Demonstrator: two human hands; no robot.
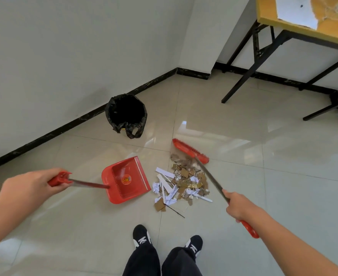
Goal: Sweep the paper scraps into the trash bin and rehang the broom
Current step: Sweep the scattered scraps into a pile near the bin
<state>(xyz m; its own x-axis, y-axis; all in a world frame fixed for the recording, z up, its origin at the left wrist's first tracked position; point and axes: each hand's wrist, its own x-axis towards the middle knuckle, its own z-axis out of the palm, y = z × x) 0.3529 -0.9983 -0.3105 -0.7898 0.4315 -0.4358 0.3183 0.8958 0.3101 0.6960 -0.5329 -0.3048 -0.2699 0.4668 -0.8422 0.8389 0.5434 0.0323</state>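
Nearest, at the bottom edge: two black shoes with white marks, on pale glossy floor tiles.

A little further, on the right: right hand, fingers curled tightly around the handle of the broom, the red end of the handle sticking out behind the wrist. From this hand, the thin handle slanting forward and to the left, down to the red head on the floor.

On the left, at about the same depth: left hand, closed around the red grip of the dustpan, a metal rod leading right to the red pan on the tiles, open lip toward the right.

Between pan and broom handle: paper scraps, one loose pile of white strips, crumpled white bits and brown cardboard pieces. Just beside the lip of the pan, ahead and left of the right hand, well apart from the left hand. Broom head touching the far edge of the pile.

Further on, near the dark baseboard: trash bin lined with a black bag, apart from pan and pile.

Farthest, top right: wooden table on black legs, beside the white wall.
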